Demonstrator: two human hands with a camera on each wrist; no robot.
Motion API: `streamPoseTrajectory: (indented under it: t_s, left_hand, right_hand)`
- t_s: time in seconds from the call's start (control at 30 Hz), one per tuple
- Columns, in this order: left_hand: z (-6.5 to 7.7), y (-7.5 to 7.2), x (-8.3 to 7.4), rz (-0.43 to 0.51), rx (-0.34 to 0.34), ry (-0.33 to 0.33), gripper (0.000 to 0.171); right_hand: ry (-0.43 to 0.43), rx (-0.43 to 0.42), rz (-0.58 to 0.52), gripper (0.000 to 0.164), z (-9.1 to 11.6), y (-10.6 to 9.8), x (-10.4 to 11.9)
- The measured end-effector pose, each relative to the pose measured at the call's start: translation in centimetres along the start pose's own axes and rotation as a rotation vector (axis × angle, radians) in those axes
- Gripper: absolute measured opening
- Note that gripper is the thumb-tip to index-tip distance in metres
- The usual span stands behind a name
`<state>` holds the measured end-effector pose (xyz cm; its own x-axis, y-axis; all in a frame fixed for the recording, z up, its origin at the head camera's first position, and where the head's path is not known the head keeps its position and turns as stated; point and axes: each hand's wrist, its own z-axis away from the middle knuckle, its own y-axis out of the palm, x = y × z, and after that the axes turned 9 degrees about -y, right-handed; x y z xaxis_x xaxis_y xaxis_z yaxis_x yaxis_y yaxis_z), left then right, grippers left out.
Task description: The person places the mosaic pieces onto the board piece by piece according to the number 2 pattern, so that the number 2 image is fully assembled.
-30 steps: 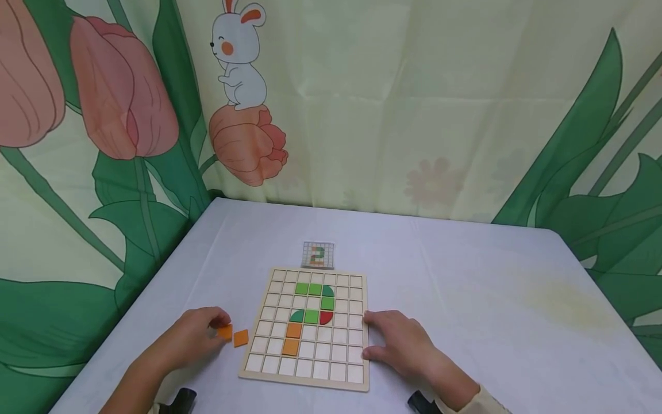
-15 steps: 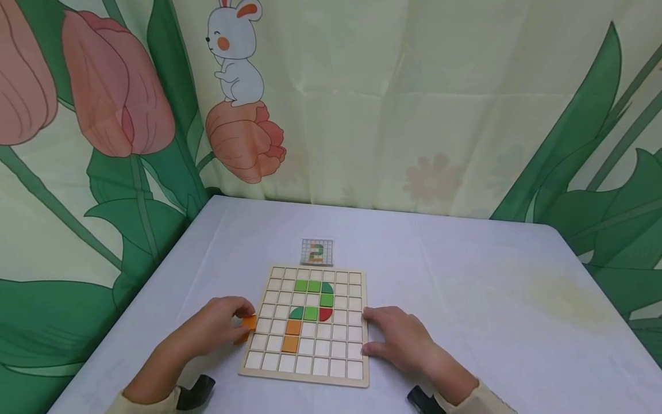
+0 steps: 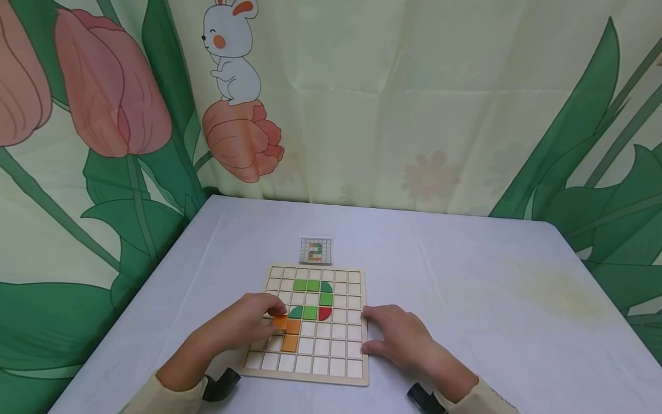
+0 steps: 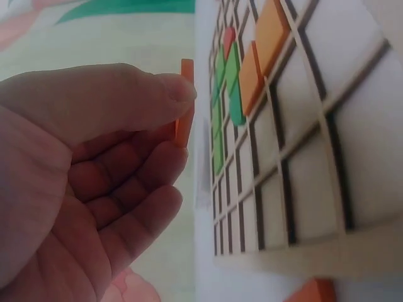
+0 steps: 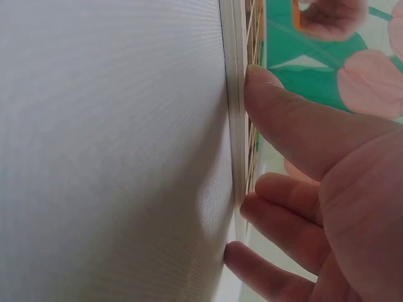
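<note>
My left hand (image 3: 245, 322) pinches an orange square tile (image 3: 280, 323) between thumb and fingers. In the left wrist view this tile (image 4: 184, 131) stands edge-on, apart from the gridded wooden board (image 3: 323, 349). Set in the board's cells are green squares (image 3: 313, 285), green quarter-rounds (image 3: 326, 286), a red quarter-round (image 3: 324, 313) and two orange squares (image 3: 290, 343). My right hand (image 3: 400, 336) touches the board's right edge, thumb and fingers spread along it. Another orange tile (image 4: 315, 291) shows at the bottom of the left wrist view, on the table beside the board.
A small pattern card (image 3: 315, 251) showing a coloured shape on a grid lies just behind the board. The white-covered table (image 3: 465, 287) extends right and left, and a printed curtain (image 3: 362, 103) hangs behind it.
My left hand has moved right from the table, carrying the orange tile over the left part of the board. My right hand has stayed at the board's right edge.
</note>
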<state>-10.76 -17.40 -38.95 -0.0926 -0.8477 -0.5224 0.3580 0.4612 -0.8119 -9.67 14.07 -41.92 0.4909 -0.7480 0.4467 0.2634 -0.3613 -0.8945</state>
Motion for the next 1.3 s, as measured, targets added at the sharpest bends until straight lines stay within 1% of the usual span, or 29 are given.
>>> streamPoseTrajectory:
  t_s: [0.07, 0.2, 0.33, 0.5, 0.63, 0.87, 1.0, 1.13, 1.3]
  left_hand:
    - [-0.3, 0.2, -0.4, -0.012, 0.013, 0.041, 0.02]
    - [-0.7, 0.6, -1.0, -0.034, 0.038, 0.101, 0.018]
    - [-0.7, 1.3, -1.5, -0.078, 0.038, 0.151, 0.018]
    - [-0.8, 2.0, -2.0, -0.104, 0.042, 0.198, 0.018]
    - [-0.9, 2.5, -2.1, -0.104, 0.047, 0.217, 0.017]
    - [-1.3, 3.1, -2.1, -0.161, 0.039, 0.245, 0.013]
    - [-1.5, 3.4, -2.0, -0.175, 0.044, 0.255, 0.011]
    - [-1.6, 3.5, -1.9, -0.175, 0.047, 0.276, 0.01]
    - [-1.4, 3.3, -1.9, -0.177, 0.041, 0.282, 0.012]
  right_hand:
    - [0.002, -0.002, 0.004, 0.061, 0.0, 0.0, 0.0]
    - [0.003, -0.003, 0.0, 0.061, 0.0, 0.0, 0.0]
    - [-0.002, -0.004, -0.004, 0.061, 0.0, 0.1, -0.1]
    - [0.004, -0.008, 0.003, 0.061, 0.0, 0.1, 0.0]
    - [0.008, -0.01, -0.001, 0.061, 0.0, 0.1, 0.0]
    - [0.003, -0.011, -0.014, 0.061, 0.1, 0.1, -0.1]
    - [-0.007, -0.018, -0.015, 0.06, 0.1, 0.1, -0.1]
    - [-0.003, -0.013, -0.012, 0.061, 0.1, 0.1, 0.0]
    - [0.002, -0.012, -0.011, 0.061, 0.1, 0.1, 0.0]
